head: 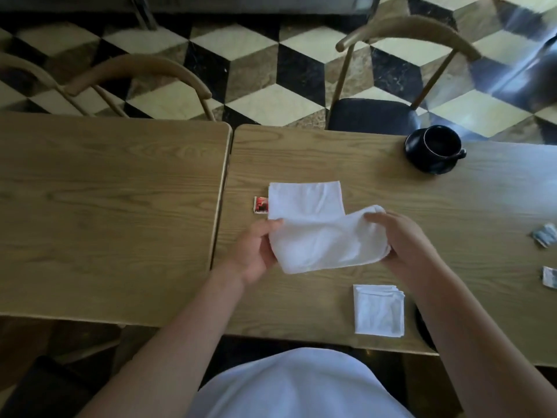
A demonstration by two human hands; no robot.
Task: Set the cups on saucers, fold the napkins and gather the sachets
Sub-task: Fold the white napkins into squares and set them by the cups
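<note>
**Wooden café table, napkin mid-fold**

Wood table (301, 152) over checkered floor. Nearest: folded napkin (379, 310) at front edge. Above it, left hand (256, 251) & right hand (401, 236) each pinch an end of a white napkin (319, 236), fingers curled round the cloth. Red sachet (261, 204) touches its far-left edge. Two grey sachets (546, 235) lie at right. Farthest: black cup (441, 144) on saucer (422, 164).

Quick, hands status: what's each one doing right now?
Left hand: grips the white napkin at its left edge.
Right hand: grips the same napkin's right end.
</note>
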